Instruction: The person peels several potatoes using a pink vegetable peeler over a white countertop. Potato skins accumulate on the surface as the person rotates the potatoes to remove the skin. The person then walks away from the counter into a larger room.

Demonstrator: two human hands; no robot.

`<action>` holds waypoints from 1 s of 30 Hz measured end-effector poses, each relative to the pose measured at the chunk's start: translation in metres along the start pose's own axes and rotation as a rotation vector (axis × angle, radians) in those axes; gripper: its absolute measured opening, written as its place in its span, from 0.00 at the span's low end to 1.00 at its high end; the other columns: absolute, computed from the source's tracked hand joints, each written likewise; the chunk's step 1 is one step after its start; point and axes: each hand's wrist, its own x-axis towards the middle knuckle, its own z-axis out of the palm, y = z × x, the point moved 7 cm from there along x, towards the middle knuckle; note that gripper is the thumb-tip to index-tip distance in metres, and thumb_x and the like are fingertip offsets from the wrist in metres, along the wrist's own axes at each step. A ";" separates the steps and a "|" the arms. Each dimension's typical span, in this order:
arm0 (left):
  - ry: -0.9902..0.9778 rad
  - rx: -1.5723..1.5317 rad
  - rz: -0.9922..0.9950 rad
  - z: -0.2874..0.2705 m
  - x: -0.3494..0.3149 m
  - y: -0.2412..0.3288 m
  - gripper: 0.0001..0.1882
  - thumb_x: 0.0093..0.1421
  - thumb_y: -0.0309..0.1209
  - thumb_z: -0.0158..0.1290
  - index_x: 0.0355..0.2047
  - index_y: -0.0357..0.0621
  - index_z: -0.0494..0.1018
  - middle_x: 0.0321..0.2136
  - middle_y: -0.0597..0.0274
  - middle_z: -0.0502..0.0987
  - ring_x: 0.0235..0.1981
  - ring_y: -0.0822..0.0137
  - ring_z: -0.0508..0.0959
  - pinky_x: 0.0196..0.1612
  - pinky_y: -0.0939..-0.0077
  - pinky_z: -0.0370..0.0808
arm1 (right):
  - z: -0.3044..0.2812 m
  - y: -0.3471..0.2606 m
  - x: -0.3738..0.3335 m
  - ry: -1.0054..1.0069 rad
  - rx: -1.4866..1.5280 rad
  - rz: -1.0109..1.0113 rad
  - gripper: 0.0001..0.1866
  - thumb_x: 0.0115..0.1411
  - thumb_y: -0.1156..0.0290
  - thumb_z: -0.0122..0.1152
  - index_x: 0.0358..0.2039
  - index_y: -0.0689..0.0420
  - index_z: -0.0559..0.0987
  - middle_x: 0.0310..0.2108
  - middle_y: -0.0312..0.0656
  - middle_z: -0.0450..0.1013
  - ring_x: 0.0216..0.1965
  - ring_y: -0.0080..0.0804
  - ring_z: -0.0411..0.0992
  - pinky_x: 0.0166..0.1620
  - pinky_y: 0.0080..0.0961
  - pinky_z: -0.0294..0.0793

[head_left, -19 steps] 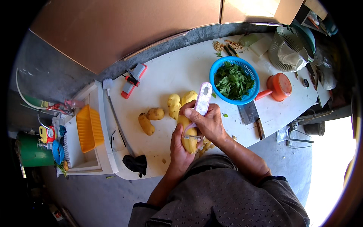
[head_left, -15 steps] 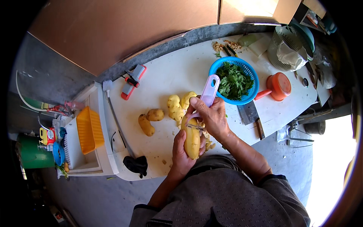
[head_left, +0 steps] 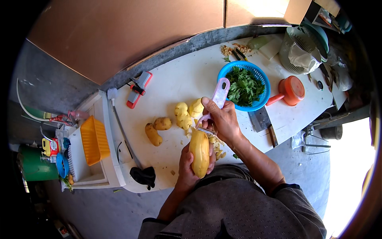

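Observation:
My left hand [head_left: 185, 165] is wrapped around a long, largely peeled potato [head_left: 199, 157], held lengthwise in front of my body. In my right hand [head_left: 227, 124] is a lilac peeler [head_left: 220, 93], gripped with its handle pointing up; its metal blade is at the potato's far end. Whether the blade touches the skin I cannot tell. Peelings [head_left: 218, 148] lie on the white table behind and beside my hands. Beyond them are peeled potatoes, a knobbly one [head_left: 182, 116] and another [head_left: 195, 106] partly hidden. Two unpeeled potatoes, one long [head_left: 152, 135] and one rounder [head_left: 162, 123], sit further left.
A blue colander [head_left: 267, 92] of leafy greens stands right of the peeler, with a cleaver [head_left: 260, 120] near the table's edge and an upturned orange-red pot [head_left: 293, 91]. At left are a sink [head_left: 114, 159], a yellow basket [head_left: 94, 139] and a red-grey block [head_left: 139, 89].
The peeler's blade has moved from the potato's upper body to its far end. My left hand has lowered the potato slightly toward me. The view has shifted a little.

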 end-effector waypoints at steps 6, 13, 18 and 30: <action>-0.019 -0.001 0.026 0.004 0.002 0.008 0.54 0.58 0.59 0.61 0.70 0.34 0.51 0.38 0.56 0.68 0.27 0.67 0.73 0.22 0.78 0.72 | -0.020 0.004 0.001 0.018 0.060 -0.070 0.17 0.67 0.61 0.64 0.27 0.60 0.77 0.20 0.42 0.76 0.19 0.28 0.75 0.21 0.20 0.73; 0.108 0.070 0.150 -0.029 0.008 0.014 0.54 0.49 0.35 0.69 0.70 0.32 0.51 0.48 0.55 0.70 0.45 0.65 0.75 0.44 0.68 0.78 | 0.000 -0.018 -0.032 -0.287 -0.224 -0.059 0.10 0.58 0.72 0.73 0.30 0.66 0.82 0.25 0.40 0.80 0.25 0.22 0.78 0.31 0.22 0.78; 0.231 0.218 0.175 -0.037 0.005 0.017 0.48 0.51 0.36 0.64 0.68 0.34 0.55 0.54 0.54 0.70 0.49 0.64 0.75 0.50 0.70 0.75 | 0.004 -0.003 -0.038 -0.404 -0.553 -0.015 0.13 0.54 0.71 0.76 0.34 0.67 0.83 0.26 0.39 0.80 0.28 0.20 0.77 0.33 0.21 0.78; 0.319 0.054 0.248 -0.067 -0.002 0.008 0.29 0.66 0.51 0.47 0.55 0.39 0.67 0.44 0.59 0.73 0.43 0.63 0.72 0.50 0.60 0.71 | -0.018 0.015 -0.035 -0.230 -0.465 0.005 0.04 0.56 0.77 0.67 0.28 0.64 0.83 0.21 0.33 0.77 0.23 0.14 0.71 0.27 0.19 0.71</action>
